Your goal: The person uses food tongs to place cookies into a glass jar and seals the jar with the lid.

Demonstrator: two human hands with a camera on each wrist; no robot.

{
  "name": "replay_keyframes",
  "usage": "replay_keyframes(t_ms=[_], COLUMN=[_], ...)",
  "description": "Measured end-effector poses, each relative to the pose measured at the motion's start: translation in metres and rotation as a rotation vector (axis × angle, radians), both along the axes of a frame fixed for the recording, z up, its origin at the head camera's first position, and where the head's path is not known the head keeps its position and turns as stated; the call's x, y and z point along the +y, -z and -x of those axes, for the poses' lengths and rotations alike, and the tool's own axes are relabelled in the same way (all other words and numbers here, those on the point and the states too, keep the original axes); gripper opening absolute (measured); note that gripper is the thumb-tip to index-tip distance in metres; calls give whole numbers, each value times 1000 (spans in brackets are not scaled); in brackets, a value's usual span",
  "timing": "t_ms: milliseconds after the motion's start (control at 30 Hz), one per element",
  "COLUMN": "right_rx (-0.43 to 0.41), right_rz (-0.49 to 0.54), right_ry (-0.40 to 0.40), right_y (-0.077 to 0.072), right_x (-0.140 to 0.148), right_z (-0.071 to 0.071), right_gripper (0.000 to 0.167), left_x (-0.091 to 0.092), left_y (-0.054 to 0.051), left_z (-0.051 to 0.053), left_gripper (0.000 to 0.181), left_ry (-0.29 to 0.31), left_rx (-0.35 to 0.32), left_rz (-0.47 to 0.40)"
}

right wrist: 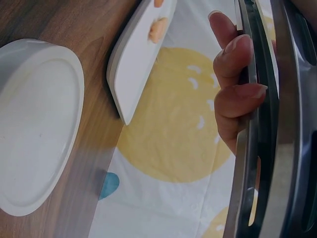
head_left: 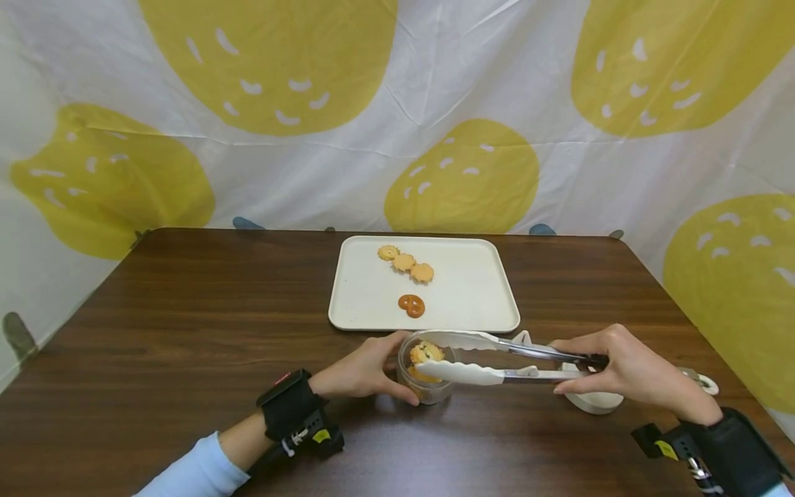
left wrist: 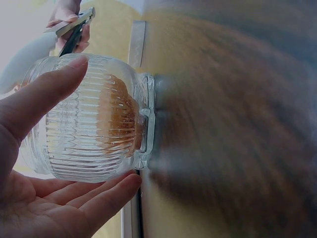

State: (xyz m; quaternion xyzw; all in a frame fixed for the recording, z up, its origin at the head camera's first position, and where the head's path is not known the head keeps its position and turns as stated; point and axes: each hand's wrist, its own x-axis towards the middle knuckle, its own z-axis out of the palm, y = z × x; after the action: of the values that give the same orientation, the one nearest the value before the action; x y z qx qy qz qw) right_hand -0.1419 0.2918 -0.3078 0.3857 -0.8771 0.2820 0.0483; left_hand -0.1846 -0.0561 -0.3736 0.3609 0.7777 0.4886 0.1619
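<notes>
My left hand [head_left: 370,369] holds a ribbed clear glass jar [left wrist: 84,134] standing on the table, thumb on one side and fingers on the other. Inside the jar are scalloped cookies [head_left: 426,353]. My right hand [head_left: 630,366] grips metal tongs [head_left: 537,351] with white scalloped tips. Their arms are spread, and the tips reach over the jar's mouth; whether they touch a cookie I cannot tell. In the right wrist view, fingers [right wrist: 240,96] curl round the tongs' metal handle.
Beyond the jar lies a white tray [head_left: 466,283] bearing three round cookies [head_left: 404,262] in a diagonal row and one pretzel [head_left: 412,305]. Under the right hand sits a round white dish or lid [head_left: 593,402]. A lemon-print cloth [head_left: 459,179] hangs behind the table.
</notes>
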Motion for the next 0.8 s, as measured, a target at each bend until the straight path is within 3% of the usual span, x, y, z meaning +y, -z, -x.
replay_keyframes(t_ms=[500, 800], right_rx=[-36, -22], right_rz=[-9, -11], right_ry=[7, 102], right_y=[2, 2], right_x=[-1, -5], right_z=[-2, 3], right_gripper=[43, 45], left_x=[-1, -1], left_y=[2, 2], left_z=[2, 2], left_gripper=[74, 75], left_ry=[5, 25], left_rx=[113, 40], left_rz=[56, 9])
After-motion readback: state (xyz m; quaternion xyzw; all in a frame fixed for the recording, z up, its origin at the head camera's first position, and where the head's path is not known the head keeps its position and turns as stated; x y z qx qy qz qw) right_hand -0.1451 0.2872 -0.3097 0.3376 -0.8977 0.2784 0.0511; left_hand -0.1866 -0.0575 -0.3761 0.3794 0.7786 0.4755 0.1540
